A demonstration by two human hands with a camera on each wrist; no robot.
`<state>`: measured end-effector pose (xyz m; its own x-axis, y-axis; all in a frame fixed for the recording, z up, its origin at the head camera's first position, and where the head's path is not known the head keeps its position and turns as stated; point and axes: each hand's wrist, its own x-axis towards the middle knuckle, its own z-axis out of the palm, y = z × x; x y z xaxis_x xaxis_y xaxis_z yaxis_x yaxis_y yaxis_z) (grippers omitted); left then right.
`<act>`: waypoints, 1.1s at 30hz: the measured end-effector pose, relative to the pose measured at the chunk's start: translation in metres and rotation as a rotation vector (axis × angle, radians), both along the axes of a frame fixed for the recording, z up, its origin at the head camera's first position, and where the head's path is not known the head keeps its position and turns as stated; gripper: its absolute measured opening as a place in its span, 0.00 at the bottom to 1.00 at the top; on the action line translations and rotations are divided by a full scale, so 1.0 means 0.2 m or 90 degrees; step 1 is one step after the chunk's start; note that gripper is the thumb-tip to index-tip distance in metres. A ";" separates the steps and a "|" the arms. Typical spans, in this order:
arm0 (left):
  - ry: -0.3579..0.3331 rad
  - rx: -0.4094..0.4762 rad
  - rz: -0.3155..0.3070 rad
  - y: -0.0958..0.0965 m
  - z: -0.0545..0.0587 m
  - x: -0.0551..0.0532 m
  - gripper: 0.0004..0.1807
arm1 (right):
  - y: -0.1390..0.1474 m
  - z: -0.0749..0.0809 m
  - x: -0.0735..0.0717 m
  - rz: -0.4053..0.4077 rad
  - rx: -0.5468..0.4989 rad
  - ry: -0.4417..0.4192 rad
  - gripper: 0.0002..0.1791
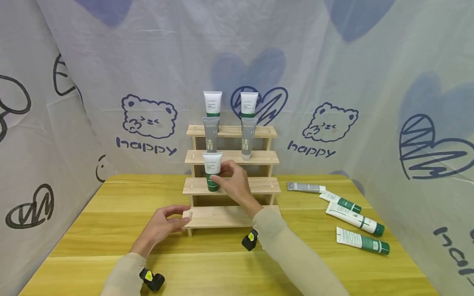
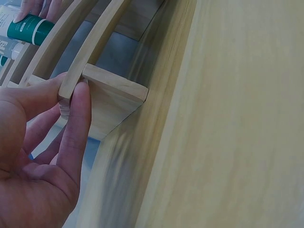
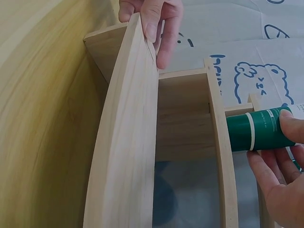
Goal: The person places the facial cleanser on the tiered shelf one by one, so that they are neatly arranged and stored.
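With beige sleeves point(image 1: 296, 257) nearest, pinches the bottom tier point(image 1: 222, 216) by its end with the left hand point(image 1: 161, 226) and a white-and-green tube point(image 1: 212, 165) at the second-lowest tier point(image 1: 261, 185) with the right hand point(image 1: 237, 186), seemingly half done, with four tubes point(image 1: 213, 102) standing higher and four others point(image 1: 352, 216) lying unplaced on the counter point(image 1: 207, 259).

Yellow wood-grain table point(image 1: 207, 263) with a tiered wooden stand point(image 1: 262, 185) and four loose tubes point(image 1: 352, 216)
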<state>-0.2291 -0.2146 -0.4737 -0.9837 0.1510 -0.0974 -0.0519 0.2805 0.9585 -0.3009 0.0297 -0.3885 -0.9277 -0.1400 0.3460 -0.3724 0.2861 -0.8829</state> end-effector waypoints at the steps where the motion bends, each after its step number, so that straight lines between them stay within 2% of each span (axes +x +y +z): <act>1: -0.001 0.002 0.001 0.00 0.00 0.00 0.30 | 0.00 0.00 0.00 0.002 0.001 0.001 0.19; 12: 0.000 0.008 -0.001 0.00 0.00 0.00 0.30 | 0.00 0.01 -0.01 0.013 0.016 -0.021 0.20; 18: 0.002 0.016 -0.004 -0.01 -0.01 0.01 0.30 | 0.06 0.02 0.00 0.069 0.033 -0.029 0.22; 22: 0.004 0.013 -0.004 -0.01 -0.01 0.01 0.30 | 0.12 0.05 0.01 0.095 0.037 -0.021 0.20; 27: 0.005 0.011 -0.004 -0.01 -0.01 0.00 0.30 | 0.23 0.10 0.02 0.081 0.073 -0.013 0.19; 33: 0.003 0.011 -0.007 -0.01 -0.01 -0.01 0.30 | 0.44 0.17 0.02 0.066 0.106 -0.004 0.15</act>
<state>-0.2303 -0.2157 -0.4754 -0.9825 0.1629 -0.0904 -0.0449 0.2639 0.9635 -0.2963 0.1168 -0.3546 -0.9074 -0.2900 0.3042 -0.4020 0.3880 -0.8293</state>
